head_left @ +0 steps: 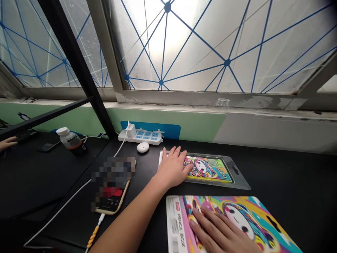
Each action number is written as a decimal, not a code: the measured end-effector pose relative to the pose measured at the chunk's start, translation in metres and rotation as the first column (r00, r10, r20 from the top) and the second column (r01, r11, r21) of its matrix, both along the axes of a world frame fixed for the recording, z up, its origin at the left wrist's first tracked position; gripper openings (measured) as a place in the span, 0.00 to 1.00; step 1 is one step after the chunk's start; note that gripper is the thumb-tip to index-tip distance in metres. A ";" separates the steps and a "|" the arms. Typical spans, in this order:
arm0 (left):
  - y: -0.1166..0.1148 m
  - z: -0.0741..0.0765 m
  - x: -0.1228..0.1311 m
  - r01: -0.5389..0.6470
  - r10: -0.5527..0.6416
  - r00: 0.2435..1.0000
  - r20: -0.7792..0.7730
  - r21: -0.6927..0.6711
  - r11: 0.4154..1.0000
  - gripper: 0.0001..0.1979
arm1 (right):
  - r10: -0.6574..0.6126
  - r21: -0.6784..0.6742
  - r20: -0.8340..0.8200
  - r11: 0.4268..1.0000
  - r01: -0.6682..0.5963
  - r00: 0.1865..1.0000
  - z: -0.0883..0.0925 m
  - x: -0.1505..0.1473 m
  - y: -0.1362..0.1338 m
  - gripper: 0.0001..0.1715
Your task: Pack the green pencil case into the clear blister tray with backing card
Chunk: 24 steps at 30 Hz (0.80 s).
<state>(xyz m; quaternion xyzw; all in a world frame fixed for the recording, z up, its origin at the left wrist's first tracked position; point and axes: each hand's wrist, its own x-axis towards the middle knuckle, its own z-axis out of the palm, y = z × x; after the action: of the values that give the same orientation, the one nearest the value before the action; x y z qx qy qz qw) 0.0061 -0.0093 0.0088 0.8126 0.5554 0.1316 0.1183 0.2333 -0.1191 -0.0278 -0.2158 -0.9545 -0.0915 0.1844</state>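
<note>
My left hand (175, 167) rests with fingers spread on the left end of a pencil box in a clear plastic package (210, 168), which lies flat on the black desk. A colourful cartoon character shows on the box. Nearer to me, my right hand (223, 232) lies flat, fingers stretched out, on a bright printed card (263, 214). That card reads "PENCIL BOX" along its white left strip and carries a similar character. Its lower edge runs out of the picture.
A phone (116, 189) with a charging cable (92, 237) lies left of my forearm. Behind are a white power strip (142, 136) and a small white case (143, 147). A white-capped bottle (71, 140) stands farther left, near another person's hand (7, 143) and a black metal frame (76, 63).
</note>
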 end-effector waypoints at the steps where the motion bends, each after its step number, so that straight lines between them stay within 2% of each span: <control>1: -0.001 -0.001 0.001 0.001 -0.001 1.000 -0.002 0.017 1.000 0.32 | -0.013 -0.044 0.039 0.999 0.015 0.999 0.003 -0.009 0.009 0.38; 3: -0.002 -0.003 0.004 0.010 -0.009 1.000 -0.008 0.058 0.998 0.31 | -0.061 -0.131 0.096 0.989 0.073 0.993 0.009 -0.021 0.029 0.39; 5: -0.003 -0.005 0.006 0.011 -0.010 1.000 -0.016 0.100 0.995 0.30 | -0.084 -0.194 0.127 0.975 0.107 0.988 0.015 -0.028 0.042 0.35; 10: -0.007 -0.003 0.007 0.008 -0.005 1.000 -0.022 0.165 0.986 0.27 | -0.031 -0.304 0.050 0.952 0.045 0.998 0.034 -0.032 0.046 0.19; 13: -0.008 0.005 0.006 -0.010 0.014 1.000 -0.019 0.197 0.980 0.25 | -0.075 -0.274 -0.054 0.960 0.057 0.996 0.044 -0.018 0.061 0.13; 15: -0.009 0.009 0.006 -0.028 0.031 0.999 -0.008 0.208 0.978 0.25 | -0.155 -0.207 -0.094 0.969 0.133 0.983 0.045 -0.001 0.083 0.12; 17: -0.010 0.011 0.007 -0.009 0.008 1.000 0.005 0.197 0.980 0.27 | -0.262 -0.209 -0.067 0.947 0.243 0.963 0.043 0.018 0.109 0.14; 20: -0.012 0.010 0.007 0.100 -0.104 0.994 0.026 0.129 0.987 0.38 | -0.368 -0.334 0.020 0.874 0.353 0.929 0.038 0.044 0.141 0.25; 22: -0.013 0.008 0.007 0.158 -0.161 0.986 0.037 0.091 0.983 0.44 | -0.391 -0.419 0.055 0.826 0.377 0.919 0.035 0.055 0.152 0.29; 24: -0.013 0.007 0.005 0.172 -0.175 0.984 0.044 0.067 0.983 0.45 | -0.404 -0.463 0.056 0.800 0.382 0.913 0.034 0.061 0.155 0.31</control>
<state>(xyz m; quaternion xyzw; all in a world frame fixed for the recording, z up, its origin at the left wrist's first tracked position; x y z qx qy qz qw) 0.0114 -0.0218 0.0160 0.8577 0.4748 0.1585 0.1175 0.2940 0.0360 0.0064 -0.4486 -0.8782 0.1081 0.1261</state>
